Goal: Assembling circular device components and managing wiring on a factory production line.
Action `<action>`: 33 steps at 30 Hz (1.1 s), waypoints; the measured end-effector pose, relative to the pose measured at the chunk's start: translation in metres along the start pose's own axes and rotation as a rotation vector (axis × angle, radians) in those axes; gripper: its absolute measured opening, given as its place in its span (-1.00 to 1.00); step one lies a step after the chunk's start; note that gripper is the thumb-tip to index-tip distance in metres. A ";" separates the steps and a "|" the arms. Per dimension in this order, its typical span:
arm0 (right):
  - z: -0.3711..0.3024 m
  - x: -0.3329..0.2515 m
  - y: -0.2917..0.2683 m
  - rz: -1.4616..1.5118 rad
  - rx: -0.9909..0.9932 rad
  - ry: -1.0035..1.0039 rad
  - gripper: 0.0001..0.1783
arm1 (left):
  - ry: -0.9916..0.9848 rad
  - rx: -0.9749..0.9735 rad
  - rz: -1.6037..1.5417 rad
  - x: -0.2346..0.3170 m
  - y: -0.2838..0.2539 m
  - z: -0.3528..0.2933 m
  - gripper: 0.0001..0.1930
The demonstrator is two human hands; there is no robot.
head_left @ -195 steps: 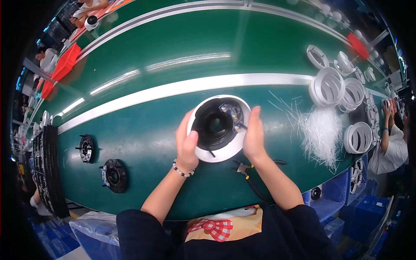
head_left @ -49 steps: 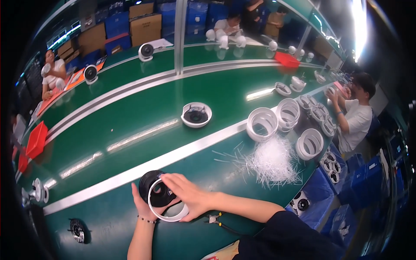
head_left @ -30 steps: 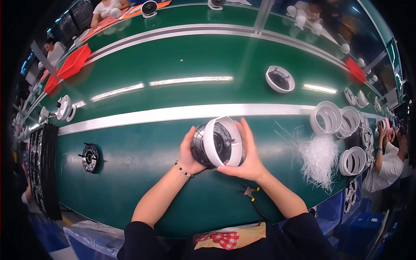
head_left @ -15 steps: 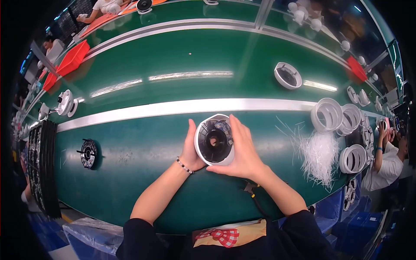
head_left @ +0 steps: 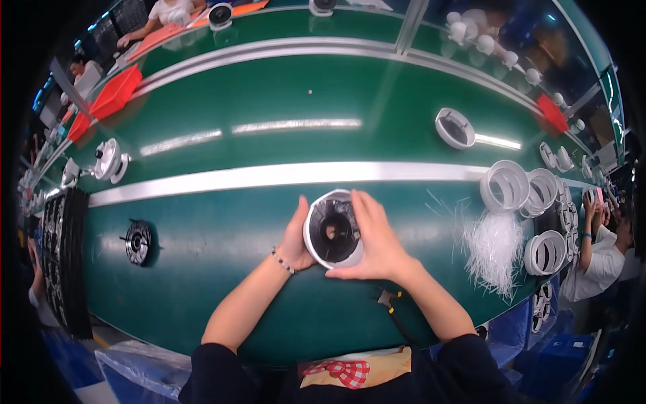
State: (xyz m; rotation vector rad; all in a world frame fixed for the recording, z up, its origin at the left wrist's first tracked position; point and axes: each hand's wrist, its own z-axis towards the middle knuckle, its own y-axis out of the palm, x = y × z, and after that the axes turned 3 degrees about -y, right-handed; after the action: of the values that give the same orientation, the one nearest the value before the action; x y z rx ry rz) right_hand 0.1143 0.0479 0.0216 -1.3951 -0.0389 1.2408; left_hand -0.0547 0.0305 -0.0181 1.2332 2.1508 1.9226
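while the left hand (head_left: 294, 240) cups a white ring (head_left: 353, 258), the right hand (head_left: 380, 246) arches opposite, their fingers (head_left: 364, 210) grasping it.

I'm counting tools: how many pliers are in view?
1: the pliers lie on the worktop, left of the right forearm, nearer the body than the white ring between left hand and right hand. Others may be hidden.

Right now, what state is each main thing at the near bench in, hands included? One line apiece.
White ring: held in both hands
Left hand: against its left side
Right hand: clasping its right side
Black insert: inside the ring, seating unclear
Loose black part: unheld, at left
Pliers: lying unheld
White strips: heaped, some scattered
Spare white rings: stacked
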 end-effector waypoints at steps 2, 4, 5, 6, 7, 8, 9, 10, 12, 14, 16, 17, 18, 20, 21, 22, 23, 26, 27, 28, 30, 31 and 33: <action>-0.006 0.013 0.009 0.046 0.081 -0.059 0.33 | 0.066 0.098 -0.159 -0.014 -0.016 0.008 -0.37; -0.006 0.019 0.024 -0.032 0.235 -0.174 0.29 | 0.169 0.091 -0.086 -0.013 0.011 0.006 -0.41; -0.010 0.025 0.038 0.038 0.292 -0.182 0.32 | 0.188 0.066 -0.059 -0.011 0.018 0.001 -0.40; -0.009 0.018 0.045 0.074 0.261 -0.126 0.33 | 0.233 0.074 -0.062 -0.010 0.021 -0.007 -0.41; -0.008 0.013 0.048 0.095 0.274 -0.140 0.32 | 0.263 0.085 -0.070 -0.008 0.025 -0.016 -0.43; -0.007 0.010 0.048 0.137 0.270 -0.155 0.33 | 0.320 0.126 -0.048 -0.009 0.020 -0.019 -0.46; -0.006 0.010 0.041 0.147 0.268 -0.150 0.34 | 0.341 0.152 -0.070 -0.010 0.021 -0.015 -0.47; -0.006 0.010 0.035 0.162 0.262 -0.146 0.35 | 0.352 0.165 -0.064 -0.011 0.021 -0.011 -0.47; -0.007 0.013 0.026 0.159 0.275 -0.140 0.34 | 0.343 0.177 -0.018 -0.005 0.025 -0.003 -0.46; -0.008 0.015 0.018 0.115 0.351 -0.131 0.31 | 0.344 0.123 -0.058 0.008 0.027 0.014 -0.46; -0.019 0.008 0.000 0.102 0.388 -0.161 0.22 | 0.255 0.138 -0.069 0.036 0.023 0.031 -0.44; -0.028 0.006 -0.009 0.020 0.349 -0.145 0.17 | 0.254 0.159 -0.058 0.050 0.014 0.042 -0.44; -0.039 0.007 -0.019 -0.063 0.309 -0.128 0.11 | 0.252 0.182 -0.049 0.063 0.000 0.055 -0.44; -0.065 0.016 -0.036 -0.160 0.241 -0.044 0.02 | 0.292 0.274 0.015 0.089 -0.034 0.081 -0.48; -0.078 0.031 -0.041 -0.175 0.240 -0.033 -0.07 | 0.270 0.243 -0.005 0.097 -0.037 0.090 -0.53; -0.088 0.040 -0.048 -0.188 0.235 -0.023 -0.15 | 0.363 0.306 0.087 0.108 -0.052 0.101 -0.57; -0.092 0.045 -0.061 -0.230 0.245 0.006 -0.26 | 0.381 0.459 0.260 0.118 -0.056 0.107 -0.61; -0.075 0.060 -0.103 -0.273 0.289 0.138 -0.52 | 0.376 0.668 0.516 0.141 -0.054 0.107 -0.57; -0.065 0.073 -0.120 -0.238 0.279 0.273 -0.54 | 0.412 0.747 0.693 0.139 -0.048 0.107 -0.54; -0.055 0.085 -0.137 -0.207 0.273 0.401 -0.56 | 0.455 0.821 0.871 0.137 -0.038 0.105 -0.51; -0.051 0.115 -0.170 -0.538 0.326 0.545 -0.58 | 0.505 0.805 0.920 0.135 -0.031 0.095 -0.50; -0.055 0.125 -0.185 -0.670 0.287 0.590 -0.56 | 0.525 0.768 1.099 0.136 -0.029 0.083 -0.55; -0.059 0.142 -0.207 -0.902 0.336 0.553 -0.59 | 0.638 0.738 1.561 0.153 -0.052 0.039 -0.63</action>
State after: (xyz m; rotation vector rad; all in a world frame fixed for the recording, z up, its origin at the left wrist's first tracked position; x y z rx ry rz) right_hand 0.3415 0.1605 0.0684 -1.1619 -0.0639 0.0937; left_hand -0.1690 0.1494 0.0015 3.6970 2.4011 1.8199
